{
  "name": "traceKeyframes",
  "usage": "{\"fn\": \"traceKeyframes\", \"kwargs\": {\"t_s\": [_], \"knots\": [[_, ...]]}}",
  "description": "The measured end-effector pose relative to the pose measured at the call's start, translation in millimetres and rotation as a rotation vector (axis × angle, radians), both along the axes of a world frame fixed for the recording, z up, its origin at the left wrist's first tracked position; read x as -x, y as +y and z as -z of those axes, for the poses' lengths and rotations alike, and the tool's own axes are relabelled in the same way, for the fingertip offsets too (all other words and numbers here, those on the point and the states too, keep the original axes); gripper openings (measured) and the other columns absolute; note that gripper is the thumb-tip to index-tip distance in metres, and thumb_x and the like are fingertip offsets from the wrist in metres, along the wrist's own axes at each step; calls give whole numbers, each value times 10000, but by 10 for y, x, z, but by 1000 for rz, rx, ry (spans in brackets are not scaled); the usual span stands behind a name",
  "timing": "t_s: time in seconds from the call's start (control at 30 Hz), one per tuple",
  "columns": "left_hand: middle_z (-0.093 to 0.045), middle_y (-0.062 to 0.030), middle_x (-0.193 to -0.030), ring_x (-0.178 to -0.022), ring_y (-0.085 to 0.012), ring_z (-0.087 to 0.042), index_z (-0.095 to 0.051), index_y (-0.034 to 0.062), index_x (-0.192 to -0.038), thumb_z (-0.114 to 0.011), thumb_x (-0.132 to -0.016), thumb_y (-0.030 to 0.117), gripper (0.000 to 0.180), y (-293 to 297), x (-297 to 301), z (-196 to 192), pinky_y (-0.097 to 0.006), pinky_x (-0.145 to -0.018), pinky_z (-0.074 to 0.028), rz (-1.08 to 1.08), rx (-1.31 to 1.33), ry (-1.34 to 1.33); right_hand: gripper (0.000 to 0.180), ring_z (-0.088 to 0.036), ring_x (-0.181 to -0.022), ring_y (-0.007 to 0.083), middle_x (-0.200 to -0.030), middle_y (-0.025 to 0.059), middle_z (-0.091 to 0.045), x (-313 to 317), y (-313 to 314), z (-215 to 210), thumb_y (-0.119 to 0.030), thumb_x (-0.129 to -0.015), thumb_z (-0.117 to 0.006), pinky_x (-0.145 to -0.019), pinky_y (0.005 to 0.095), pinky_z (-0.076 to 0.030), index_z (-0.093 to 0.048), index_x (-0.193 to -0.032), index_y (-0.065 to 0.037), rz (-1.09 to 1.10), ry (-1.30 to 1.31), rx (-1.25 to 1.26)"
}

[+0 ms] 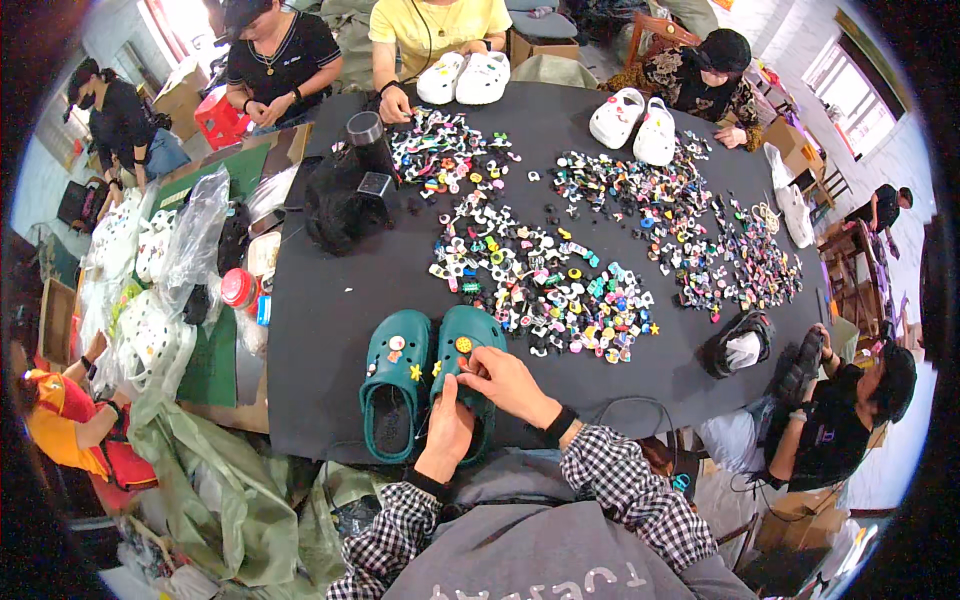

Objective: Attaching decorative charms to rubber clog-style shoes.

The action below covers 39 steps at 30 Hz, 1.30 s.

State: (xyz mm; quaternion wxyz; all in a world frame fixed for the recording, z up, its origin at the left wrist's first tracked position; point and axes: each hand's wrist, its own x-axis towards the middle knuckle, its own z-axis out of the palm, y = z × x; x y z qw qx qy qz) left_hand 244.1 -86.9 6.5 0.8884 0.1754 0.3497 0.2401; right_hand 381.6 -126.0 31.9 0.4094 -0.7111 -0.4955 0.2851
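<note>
Two dark green clogs, a left one (393, 375) and a right one (457, 324), sit side by side at the near edge of the black table, toes pointing away from me. Small charms decorate both, among them a yellow round charm (463, 345) and a yellow star charm (415, 372). My left hand (447, 432) grips the right clog at its inner side, thumb up. Over the same clog's upper, my right hand (508, 385) has thumb and forefinger pinched together beside a small reddish spot. What lies between those fingertips is too small to make out.
Loose shoe charms (540, 280) are heaped across the black table (320, 350). White clogs (483, 78) stand at the far side, another pair (633, 125) at far right. A black bag (345, 205) lies at left, a black pouch (738, 345) at right. Several people work around.
</note>
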Motion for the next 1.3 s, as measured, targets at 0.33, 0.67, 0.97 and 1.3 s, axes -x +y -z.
{"fn": "traceKeyframes", "kwargs": {"t_s": [0.33,0.67,0.97,1.3], "knots": [[-543,-39,-1209,-1110,-175,-500,-510,58,-1217,-509,-945,434,464,9,38,12,-361,-985,-372,11,49,208,261,-608,-822,313,-864,110,-601,-288,188,-113,-267,-833,-626,-671,414,-503,-544,-961,-55,-365,-347,-2],[-494,-64,-1285,-1167,-178,-475,-430,13,-1287,-467,-962,436,535,0,-19,-126,-336,-1019,-358,13,-40,77,171,-587,-796,285,-877,91,-568,-115,49,-7,-220,-868,-601,-674,399,-486,-537,-913,-68,-121,-277,-31],[-549,-9,-984,-832,-160,-529,-487,66,-1231,-455,-987,339,368,64,106,306,-307,-787,-451,84,-14,18,285,-588,-979,303,-1101,119,-549,-188,76,-66,-130,-858,-566,-759,401,-519,-544,-1142,-107,25,-148,-76],[-410,9,-876,-789,-151,-409,-355,150,-894,-454,-968,420,297,40,-26,-220,-327,-708,-324,18,96,65,403,-583,-902,229,-1161,16,-568,-307,169,-107,-75,-758,-618,-744,328,-532,-559,-1155,-110,-279,-526,-192]]}}
